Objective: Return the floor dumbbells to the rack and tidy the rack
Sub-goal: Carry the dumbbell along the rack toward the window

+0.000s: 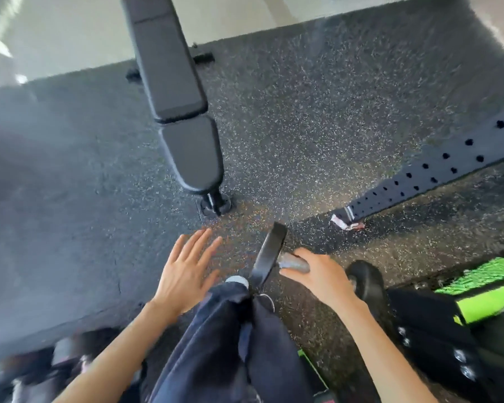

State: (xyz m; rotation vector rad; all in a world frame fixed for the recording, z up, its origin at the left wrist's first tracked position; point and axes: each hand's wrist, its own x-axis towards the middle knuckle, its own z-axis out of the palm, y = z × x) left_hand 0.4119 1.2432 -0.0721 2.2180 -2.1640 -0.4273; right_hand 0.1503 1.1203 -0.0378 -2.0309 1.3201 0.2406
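The right hand [317, 276] covers most of the dumbbell's [269, 254] grey handle; its fingers wrap the bar from above. The near head is partly hidden behind the wrist, and the far head shows edge-on as a dark disc. Whether the dumbbell touches the floor [303, 126] cannot be told. Motion blur smears the lower left corner, where dark rounded shapes [26, 370] lie that are too soft to name. The right edge cuts off a black frame [437, 344] with bolts and a green panel [486, 289] just beyond the dumbbell.

The left hand [184, 271] is flat and spread, palm down, holding nothing, over the speckled floor and apart from the dumbbell. Dark trouser legs [216, 344] fill the bottom centre, and a pale shoe tip [237, 282] shows between the hands, just beside the disc. A black bench [172, 82] runs away ahead, its foot on the floor beyond the left hand. A black perforated beam [434, 170] lies at an angle on the right, its end near the dumbbell's far head.
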